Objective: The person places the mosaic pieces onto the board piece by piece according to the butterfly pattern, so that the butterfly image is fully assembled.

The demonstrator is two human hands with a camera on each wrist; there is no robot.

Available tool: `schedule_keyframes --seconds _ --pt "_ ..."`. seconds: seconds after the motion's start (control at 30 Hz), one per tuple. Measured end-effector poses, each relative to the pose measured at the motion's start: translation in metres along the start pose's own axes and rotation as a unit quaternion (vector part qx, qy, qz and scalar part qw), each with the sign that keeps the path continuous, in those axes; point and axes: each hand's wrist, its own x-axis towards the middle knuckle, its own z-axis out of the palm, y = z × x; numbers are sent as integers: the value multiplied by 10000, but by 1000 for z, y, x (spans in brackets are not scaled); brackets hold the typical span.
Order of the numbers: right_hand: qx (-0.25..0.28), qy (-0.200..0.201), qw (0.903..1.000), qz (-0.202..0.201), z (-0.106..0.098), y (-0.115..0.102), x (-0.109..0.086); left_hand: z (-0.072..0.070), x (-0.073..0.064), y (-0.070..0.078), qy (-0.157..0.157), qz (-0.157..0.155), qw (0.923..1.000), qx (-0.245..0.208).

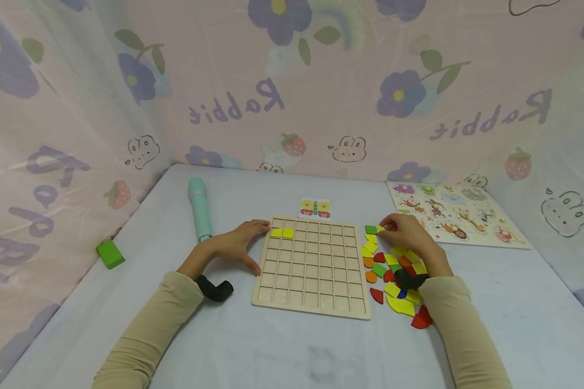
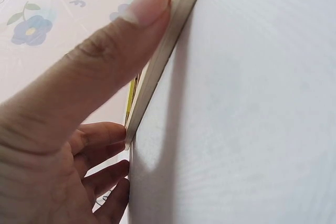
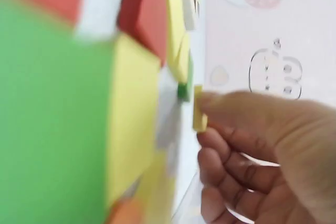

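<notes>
A wooden grid board (image 1: 311,268) lies in the middle of the table, with a rounded yellow piece (image 1: 276,233) and a yellow square (image 1: 288,233) side by side near its upper left corner. My left hand (image 1: 234,246) is spread along the board's left edge; thumb and fingertips touch the rim, as the left wrist view also shows. Right of the board, my right hand (image 1: 409,235) pinches a small yellow piece (image 3: 199,113) between thumb and index finger. Its full shape is hidden. Below that hand lie scattered red, orange, green and yellow pieces (image 1: 378,270).
Behind the board is a small butterfly pattern card (image 1: 314,208). A mint-green microphone-shaped object (image 1: 200,208) lies at the back left, a green block (image 1: 110,254) at the far left. An animal picture board (image 1: 459,213) occupies the back right. Printed cloth walls surround the table.
</notes>
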Motion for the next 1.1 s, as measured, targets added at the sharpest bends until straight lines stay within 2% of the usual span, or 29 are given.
schedule_keyframes --seconds 0.1,0.2,0.3,0.47,0.7,0.9,1.1 --pt "-24 159 9993 -335 2 -17 6 -1 -1 1 3 -13 10000 -34" --pt "-24 153 9970 -761 4 -34 13 -1 -1 1 17 1 10000 -12" --pt "-86 77 9949 -1005 4 -45 16 0 -1 1 29 28 10000 23" --pt "-171 -167 9951 -958 1 -46 12 2 2 0 -7 5 10000 13" --pt "23 -612 9958 -675 6 -27 10 -1 -1 0 -8 -34 10000 9" --pt "97 -475 9959 -758 12 -18 10 -1 -2 1 -17 -36 10000 -28" --pt "-85 -188 9961 -854 9 -24 12 0 0 0 -4 -62 10000 5"
